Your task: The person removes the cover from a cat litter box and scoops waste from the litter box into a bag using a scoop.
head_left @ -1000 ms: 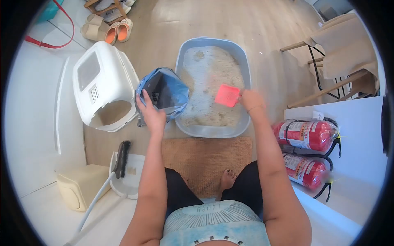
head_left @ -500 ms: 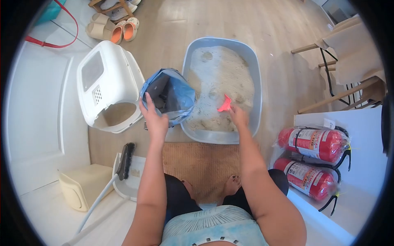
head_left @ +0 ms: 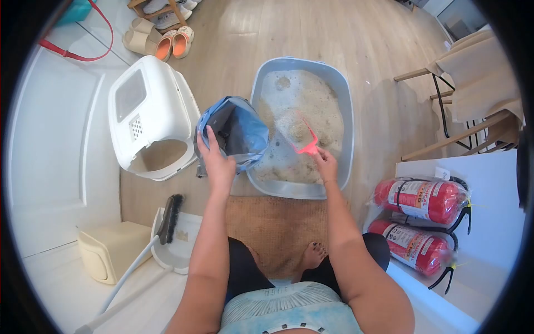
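Scoop (head_left: 308,147) of bright pink showed its colour most solidly along the right edge and at the base; that edge curved beside a pale, grainy mass, too blurred to tell where the bowl ended on its other side. It was over the tray (head_left: 350,119), within the rim and toward the near half, its handle pointing to the tray's near right corner. The right hand (head_left: 326,166) was closed around the handle. Inside the tray, a grey-blue tub with rounded corners, the litter (head_left: 327,106) was beige and uneven, with a paler stretch along the left and a round, darker lump toward the far end. At the tray's left side, the left hand (head_left: 217,164) gripped the near left part of a blue bag (head_left: 253,131), whose wide mouth gaped on a dim greyish inside. Farther left of the tray rested a white hood (head_left: 161,106) with a window and a large rounded opening. On the tray's near side lay a woven brown mat (head_left: 267,222), a bare foot (head_left: 314,256) on it. Two red fire extinguishers (head_left: 442,203) lay to the tray's near right, wrapped in clear plastic.
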`<state>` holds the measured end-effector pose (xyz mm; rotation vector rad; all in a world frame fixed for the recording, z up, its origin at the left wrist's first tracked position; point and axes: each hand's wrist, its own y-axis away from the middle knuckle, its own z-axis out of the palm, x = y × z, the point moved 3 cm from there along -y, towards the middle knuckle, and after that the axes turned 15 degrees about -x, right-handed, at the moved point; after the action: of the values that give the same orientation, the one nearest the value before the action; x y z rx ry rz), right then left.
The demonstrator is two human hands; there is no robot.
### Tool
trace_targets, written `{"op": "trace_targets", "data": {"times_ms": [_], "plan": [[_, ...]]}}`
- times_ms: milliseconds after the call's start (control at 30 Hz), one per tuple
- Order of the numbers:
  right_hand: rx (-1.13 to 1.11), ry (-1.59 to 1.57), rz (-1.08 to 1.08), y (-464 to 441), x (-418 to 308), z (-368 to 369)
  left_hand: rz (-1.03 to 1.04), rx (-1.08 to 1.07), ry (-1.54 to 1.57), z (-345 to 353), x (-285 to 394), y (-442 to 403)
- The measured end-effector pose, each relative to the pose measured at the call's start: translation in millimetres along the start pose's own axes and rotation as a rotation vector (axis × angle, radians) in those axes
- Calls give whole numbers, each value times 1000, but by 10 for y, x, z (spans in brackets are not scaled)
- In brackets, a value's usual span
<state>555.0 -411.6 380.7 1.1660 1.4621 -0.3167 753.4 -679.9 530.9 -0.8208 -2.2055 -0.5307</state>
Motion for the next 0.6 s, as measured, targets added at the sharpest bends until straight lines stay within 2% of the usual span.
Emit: {"op": "trace_targets", "data": {"times_ms": [67, 133, 267, 333, 433, 600], "plan": [[-8, -107, 1, 20, 6, -7, 16, 30, -34, 14, 6, -9], [-28, 87, -20, 43, -56, 15, 6, 28, -31, 6, 31, -19], [38, 84, 23, 135, -162, -101, 3, 32, -51, 30, 43, -33], [0, 267, 21, 203, -222, -110, 21, 34, -40, 44, 61, -43], [41, 184, 41, 249, -248, -156, 13, 23, -34, 65, 78, -33], [33, 228, 43, 333, -394, -256, 32, 38, -36, 63, 70, -54]]}}
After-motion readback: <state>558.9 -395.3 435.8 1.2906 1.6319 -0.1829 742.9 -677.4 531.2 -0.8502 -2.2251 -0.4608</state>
